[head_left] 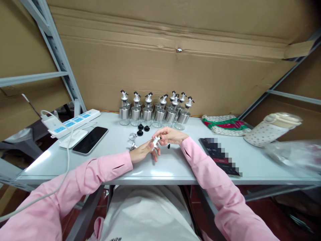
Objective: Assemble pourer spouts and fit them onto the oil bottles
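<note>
Above the middle of the table, my left hand (143,151) holds a small white and silver spout piece (155,141) between thumb and fingers. The fingers of my right hand (171,136) pinch at the upper end of the same piece. Just beyond lie several black stoppers (140,132) and silver spout parts (132,136), one of them partly behind my left hand. A tiny black part (169,146) rests just below my right hand. Behind these stand several glass and steel bottles (147,113) with pourer tops.
On the left are a power strip (75,123), a white charger pad (73,139), its cable and a black phone (90,140). At the right lie another phone (218,155), a patterned cloth (225,125), a spotted white bottle (269,131) and a clear plastic bag (296,155). Cardboard (175,73) stands behind.
</note>
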Tool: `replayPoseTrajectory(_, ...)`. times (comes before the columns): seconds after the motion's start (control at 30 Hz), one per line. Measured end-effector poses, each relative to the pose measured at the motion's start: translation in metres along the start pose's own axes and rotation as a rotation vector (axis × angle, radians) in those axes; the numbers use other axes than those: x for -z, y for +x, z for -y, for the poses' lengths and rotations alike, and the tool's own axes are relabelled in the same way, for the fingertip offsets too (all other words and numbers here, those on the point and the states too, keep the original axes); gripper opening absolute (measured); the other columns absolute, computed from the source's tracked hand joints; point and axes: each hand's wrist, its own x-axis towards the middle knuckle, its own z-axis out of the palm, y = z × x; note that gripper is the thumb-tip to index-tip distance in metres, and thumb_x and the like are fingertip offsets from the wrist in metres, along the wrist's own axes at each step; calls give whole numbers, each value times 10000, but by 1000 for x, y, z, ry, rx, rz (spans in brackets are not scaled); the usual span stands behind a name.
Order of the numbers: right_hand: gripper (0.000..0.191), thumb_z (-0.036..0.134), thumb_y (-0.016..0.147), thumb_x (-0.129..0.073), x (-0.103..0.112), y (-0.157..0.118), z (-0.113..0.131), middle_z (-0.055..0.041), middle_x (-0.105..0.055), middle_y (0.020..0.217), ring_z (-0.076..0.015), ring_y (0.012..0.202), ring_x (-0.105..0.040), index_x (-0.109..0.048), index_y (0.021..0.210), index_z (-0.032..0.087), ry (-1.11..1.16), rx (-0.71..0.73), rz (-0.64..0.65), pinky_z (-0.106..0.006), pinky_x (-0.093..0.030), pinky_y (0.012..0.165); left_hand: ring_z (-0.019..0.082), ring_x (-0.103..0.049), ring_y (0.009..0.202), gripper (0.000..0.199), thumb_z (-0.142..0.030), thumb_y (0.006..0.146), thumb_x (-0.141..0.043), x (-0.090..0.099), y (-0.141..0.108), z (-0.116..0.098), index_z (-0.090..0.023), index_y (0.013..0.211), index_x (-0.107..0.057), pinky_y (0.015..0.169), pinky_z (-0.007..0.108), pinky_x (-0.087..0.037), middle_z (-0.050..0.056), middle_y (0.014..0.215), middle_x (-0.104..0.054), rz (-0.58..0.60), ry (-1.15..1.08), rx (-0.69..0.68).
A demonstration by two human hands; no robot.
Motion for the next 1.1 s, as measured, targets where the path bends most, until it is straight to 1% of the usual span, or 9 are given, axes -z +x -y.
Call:
replayPoseTrajectory(0.2, 361, 325, 618, -780, -4, 2, -1, 20, -579, 596, -41, 493, -494, -595, 828, 97, 5, 30, 31, -163, -350, 461, 130, -606, 627, 644, -669, 756, -452, -2, -3, -3, -136, 1116, -494, 650, 294, -461, 43, 813, -559, 14, -36, 17)
replayPoseTrajectory(0.4, 384, 367, 648, -755, -9, 0, 6, 25, -577, 601, -44, 492, -500, -564, 862, 112, 29, 73, -64, -177, -374, 491, 115, -598, 559, 639, -711, 727, -446, -1, 0, -14, -145, 1021, -476, 577, 265, -454, 22, 759, -570, -49, -81, 107)
replayPoseTrajectory(0.5, 404, 414, 661, -731, -8, -6, 13, 20, -580, 606, -63, 517, -517, -531, 879, 139, 32, 119, -175, -195, -394, 508, 78, -499, 432, 596, -723, 746, -389, 12, 4, -25, -164, 940, -452, 434, 204, -365, -12, 658, -550, -218, 37, 78)
replayPoseTrajectory(0.57, 380, 406, 682, -712, -7, -9, 18, 17, -581, 618, -75, 545, -531, -511, 889, 159, 42, 165, -269, -203, -403, 518, 58, -406, 389, 496, -655, 805, -369, 29, 6, -32, -173, 884, -452, 389, 179, -286, -43, 588, -499, -419, 180, -20)
replayPoseTrajectory(0.67, 296, 303, 681, -710, -5, -13, 22, 13, -595, 650, -77, 564, -535, -483, 828, 181, 55, 227, -351, -208, -412, 535, 89, -499, 590, 231, -395, 828, -500, 58, 7, -37, -172, 890, -491, 550, 199, -391, -17, 710, -549, -689, 602, -162)
replayPoseTrajectory(0.73, 265, 221, 671, -697, -4, -13, 23, 17, -598, 659, -70, 553, -524, -450, 759, 184, 56, 254, -364, -209, -411, 541, 145, -545, 788, 210, -292, 794, -541, 72, 7, -35, -165, 961, -533, 690, 253, -427, 32, 885, -606, -664, 912, -104)
replayPoseTrajectory(0.87, 219, 141, 686, -638, -4, -10, 23, 27, -587, 652, -68, 570, -527, -475, 825, 185, 78, 263, -389, -201, -416, 551, 242, -513, 1041, 345, -254, 800, -550, 78, 9, -25, -178, 1136, -528, 886, 391, -384, 67, 1085, -624, -449, 1321, 65)
replayPoseTrajectory(1.0, 270, 124, 683, -629, -5, -9, 23, 26, -602, 660, -74, 612, -560, -521, 922, 186, 103, 257, -400, -205, -443, 591, 258, -531, 1045, 311, -177, 823, -518, 73, 12, -19, -180, 1133, -550, 865, 414, -386, 80, 1086, -631, -351, 1536, 127)
replayPoseTrajectory(1.1, 202, 142, 692, -628, -4, -8, 21, 21, -607, 641, -78, 604, -566, -548, 874, 172, 59, 247, -419, -216, -450, 601, 236, -563, 975, 257, -137, 819, -526, 75, 12, -20, -161, 1069, -579, 840, 386, -414, 87, 1032, -619, -370, 1534, 9)
